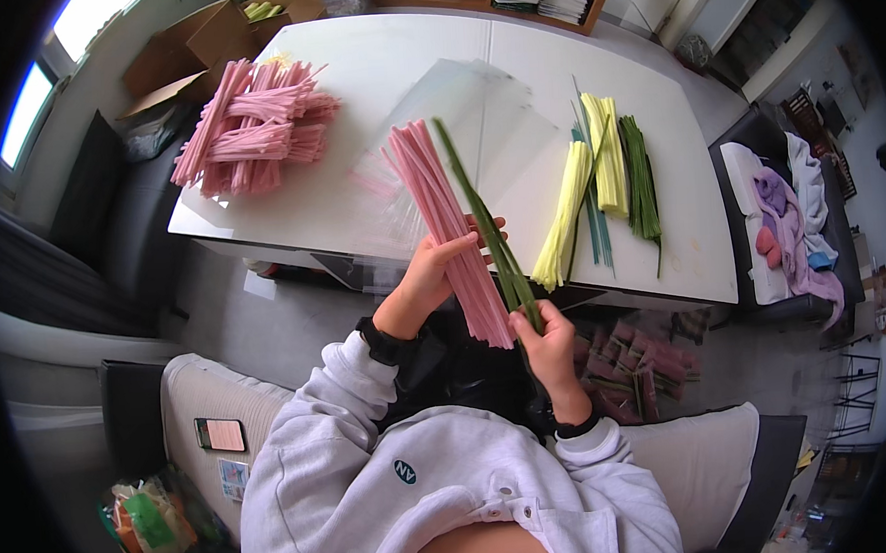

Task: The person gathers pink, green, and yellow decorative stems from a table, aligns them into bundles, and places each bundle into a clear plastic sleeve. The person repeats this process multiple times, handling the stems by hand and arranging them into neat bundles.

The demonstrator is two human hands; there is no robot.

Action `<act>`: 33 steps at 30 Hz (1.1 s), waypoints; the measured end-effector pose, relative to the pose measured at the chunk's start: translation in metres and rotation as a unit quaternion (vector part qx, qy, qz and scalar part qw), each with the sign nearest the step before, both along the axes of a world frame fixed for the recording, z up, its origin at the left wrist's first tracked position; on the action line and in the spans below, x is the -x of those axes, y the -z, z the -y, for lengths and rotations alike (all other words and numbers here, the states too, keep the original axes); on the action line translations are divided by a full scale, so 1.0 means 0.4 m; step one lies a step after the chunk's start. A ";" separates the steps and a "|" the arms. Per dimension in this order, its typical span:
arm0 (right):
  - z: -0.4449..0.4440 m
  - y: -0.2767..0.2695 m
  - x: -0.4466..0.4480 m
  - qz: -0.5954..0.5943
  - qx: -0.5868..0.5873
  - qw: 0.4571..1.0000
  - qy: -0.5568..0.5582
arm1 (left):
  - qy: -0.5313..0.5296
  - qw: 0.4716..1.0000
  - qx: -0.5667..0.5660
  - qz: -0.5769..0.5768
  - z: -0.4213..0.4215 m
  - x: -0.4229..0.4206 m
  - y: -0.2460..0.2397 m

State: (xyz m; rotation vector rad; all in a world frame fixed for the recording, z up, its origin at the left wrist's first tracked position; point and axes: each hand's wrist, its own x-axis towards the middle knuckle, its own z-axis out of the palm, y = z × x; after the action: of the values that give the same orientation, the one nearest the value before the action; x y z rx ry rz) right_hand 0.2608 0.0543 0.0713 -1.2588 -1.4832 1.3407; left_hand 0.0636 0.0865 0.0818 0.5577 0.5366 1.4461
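Observation:
My left hand point(434, 271) is closed around a bundle of pink chenille stems point(427, 180), held at a slant above the table's near edge. Beside it, my right hand point(550, 346) pinches the lower ends of a few dark green chenille stems point(476, 199). These green stems run along the pink bundle's right side and pass by my left fingertips. Right of my hands, a pale yellow bundle point(566, 210) and a second yellow bundle point(607, 163) lie near a dark green bundle point(638, 180). Thin teal strips point(597, 231) rest between them.
Stacked pink bundles point(255, 128) cover the left part of the white table point(612, 65). Clear plastic sleeves point(471, 102) lie in its middle. Packed bundles point(643, 364) sit on the floor at right. A phone point(220, 434) rests on the seat; an open cardboard box point(213, 41) stands behind.

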 end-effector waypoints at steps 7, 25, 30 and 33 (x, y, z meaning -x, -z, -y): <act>0.079 0.032 0.026 0.027 -0.045 0.998 -0.018 | -0.003 1.000 -0.014 0.027 0.064 0.037 -0.004; 0.093 -0.047 -0.076 -0.038 0.103 0.994 -0.020 | -0.044 0.997 0.052 -0.026 0.091 0.106 0.014; 0.065 -0.076 -0.111 -0.114 0.056 0.990 0.068 | 0.010 0.995 0.055 -0.083 0.106 0.120 0.019; 0.049 -0.049 -0.066 -0.082 0.030 0.993 0.084 | 0.065 0.992 0.086 -0.070 0.108 0.096 0.021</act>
State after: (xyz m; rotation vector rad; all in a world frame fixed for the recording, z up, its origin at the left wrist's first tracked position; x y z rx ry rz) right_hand 0.2873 0.0347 0.0908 -1.2492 -1.2063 1.3499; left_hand 0.0253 0.0433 0.0735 0.5491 0.7153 1.2295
